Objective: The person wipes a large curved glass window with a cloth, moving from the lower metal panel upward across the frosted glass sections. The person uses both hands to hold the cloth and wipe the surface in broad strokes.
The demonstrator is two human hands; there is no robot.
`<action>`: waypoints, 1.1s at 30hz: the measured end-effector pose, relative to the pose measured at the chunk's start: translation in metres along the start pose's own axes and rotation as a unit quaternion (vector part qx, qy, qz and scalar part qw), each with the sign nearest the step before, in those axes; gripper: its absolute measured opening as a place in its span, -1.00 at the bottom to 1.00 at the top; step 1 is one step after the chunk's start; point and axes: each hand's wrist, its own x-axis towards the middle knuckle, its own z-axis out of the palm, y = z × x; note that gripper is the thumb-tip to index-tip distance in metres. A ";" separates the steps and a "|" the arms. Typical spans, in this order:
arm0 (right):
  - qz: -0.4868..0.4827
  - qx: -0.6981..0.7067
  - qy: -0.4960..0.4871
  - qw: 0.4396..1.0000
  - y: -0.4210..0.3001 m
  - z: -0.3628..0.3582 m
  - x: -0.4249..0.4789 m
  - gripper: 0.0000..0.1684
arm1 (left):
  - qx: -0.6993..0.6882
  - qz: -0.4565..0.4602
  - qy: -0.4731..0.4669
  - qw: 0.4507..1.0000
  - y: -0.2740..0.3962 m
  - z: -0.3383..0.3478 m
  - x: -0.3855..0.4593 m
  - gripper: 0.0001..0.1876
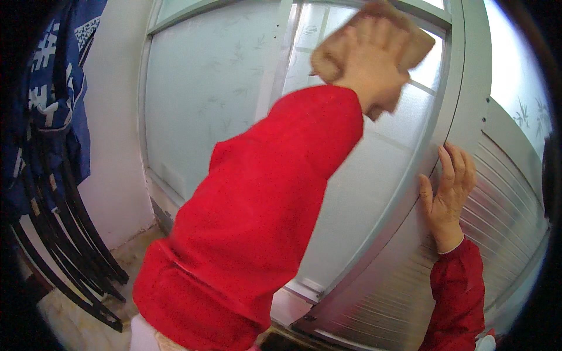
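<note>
My left hand [373,61], in a red sleeve, is spread over a bunched brown cloth [419,48]. It presses the cloth against the upper part of a frosted glass pane [360,184] in a metal-framed door. Hand and cloth are slightly blurred. On the right, my right hand [452,193] lies open against the door's metal frame [472,87], thumb and fingers apart, holding nothing. Beside it is a ribbed lower door panel [505,197]. My left forearm hides part of the glass.
To the left, dark folded frames [83,245] with blue printed fabric [79,127] lean by a white wall [114,131]. Another frosted pane [202,96] with a bamboo-leaf pattern adjoins the door. Marbled flooring [66,316] and a door track [303,291] lie below.
</note>
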 end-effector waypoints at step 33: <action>-0.035 -0.041 0.037 0.998 -0.003 0.011 0.006 -0.38 | -0.074 -0.206 -0.243 0.945 0.015 -0.093 -0.324 -0.17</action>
